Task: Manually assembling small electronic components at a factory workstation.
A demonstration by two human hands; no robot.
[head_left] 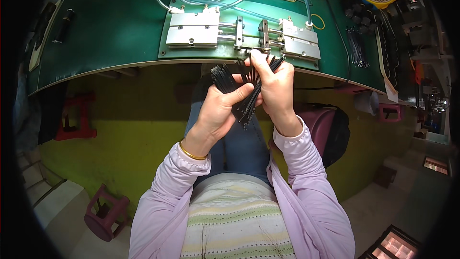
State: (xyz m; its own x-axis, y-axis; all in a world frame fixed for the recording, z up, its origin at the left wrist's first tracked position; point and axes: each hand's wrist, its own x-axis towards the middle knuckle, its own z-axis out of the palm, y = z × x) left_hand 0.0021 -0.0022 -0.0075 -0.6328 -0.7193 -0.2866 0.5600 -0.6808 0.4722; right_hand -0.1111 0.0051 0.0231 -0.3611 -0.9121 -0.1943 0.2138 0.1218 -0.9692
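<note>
Many thin black strips (224, 79) fan out in bundles at frame centre, wrapped by the left hand (215, 110) and pinched by the right hand (278, 86), both closed, just below the silver-blocked fixture (238, 32); uneven finger pressure could scatter strips.

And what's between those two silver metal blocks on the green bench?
In the head view, two dark metal bars and shiny rods joining them to the blocks; green board shows between the bars. The right hand is just below.
</note>
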